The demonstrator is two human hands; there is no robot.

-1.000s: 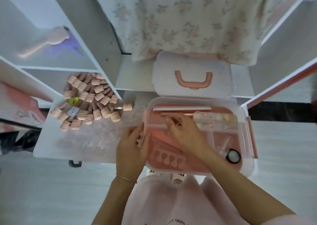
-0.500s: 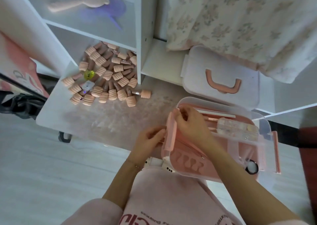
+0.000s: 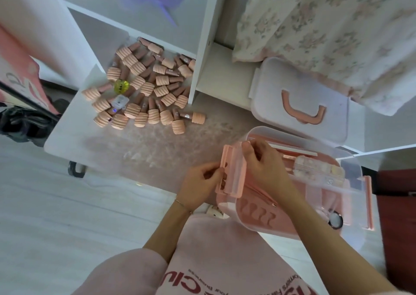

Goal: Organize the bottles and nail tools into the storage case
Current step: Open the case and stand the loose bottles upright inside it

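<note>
Sitting at right of worktop: clear storage case with pink insert tray, lid off and lying just behind it, pink handle facing up.

Gripping pink side latch on case's left wall: left hand, fingers curled onto latch's outer face. Curling over case's left rim just beside latch: right hand, fingertips on the rim; whether pinching latch top or only the rim, cannot tell.

Lying inside tray: pink toe separators at near edge, small clear compartment box toward far side, long white file along back wall, round black-rimmed jar at near right.

Lying in a loose heap on worktop's far left, partly under shelf unit, well apart from case: pink ribbed-cap bottles. Resting among them: yellow-green round item and small white item.

Hanging behind lid: floral cloth.
</note>
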